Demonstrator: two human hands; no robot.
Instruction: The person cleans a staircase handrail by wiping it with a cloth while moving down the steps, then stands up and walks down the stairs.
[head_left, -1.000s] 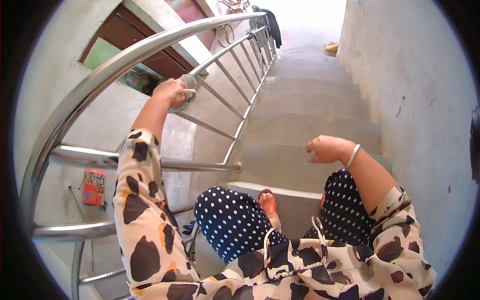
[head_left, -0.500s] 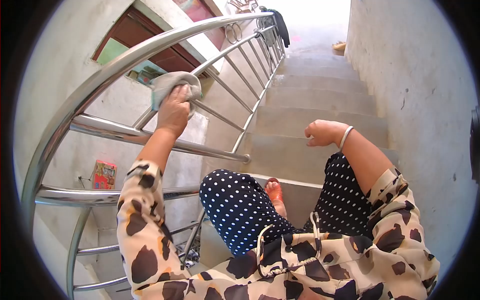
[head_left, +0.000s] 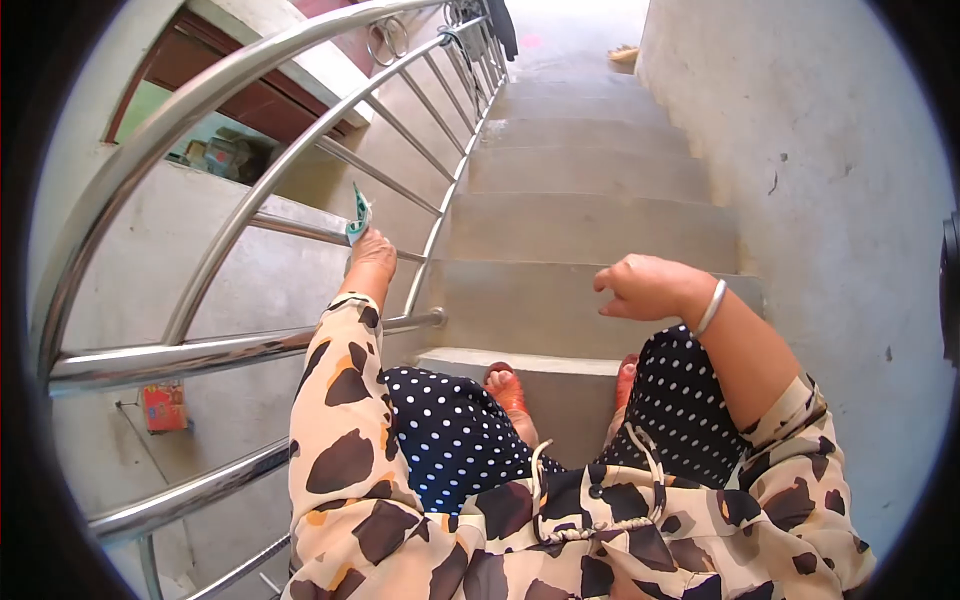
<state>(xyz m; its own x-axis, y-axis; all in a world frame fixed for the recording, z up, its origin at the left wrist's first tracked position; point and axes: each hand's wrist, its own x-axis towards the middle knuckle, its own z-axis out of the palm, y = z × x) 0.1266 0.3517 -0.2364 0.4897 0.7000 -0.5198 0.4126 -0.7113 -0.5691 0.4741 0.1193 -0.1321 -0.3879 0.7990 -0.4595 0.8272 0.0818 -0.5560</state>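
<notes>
The grey stairs (head_left: 590, 230) run away from me to the right of the railing (head_left: 200, 361), their surface bare concrete with one pale edge (head_left: 530, 362) just ahead of my feet. My left foot (head_left: 510, 395), in a red sandal, rests on the near step, closer to the railing; my right foot (head_left: 624, 385) is farther from it. Across from the railing's far end lies a small yellowish thing (head_left: 622, 54), too small for me to name.

We are now holding the cloth (head_left: 358, 218) with our left hand (head_left: 372, 256) at a thin bar (head_left: 300, 228), no longer on the rail (head_left: 240, 213) above, and are exposing both feet (head_left: 510, 395).
</notes>
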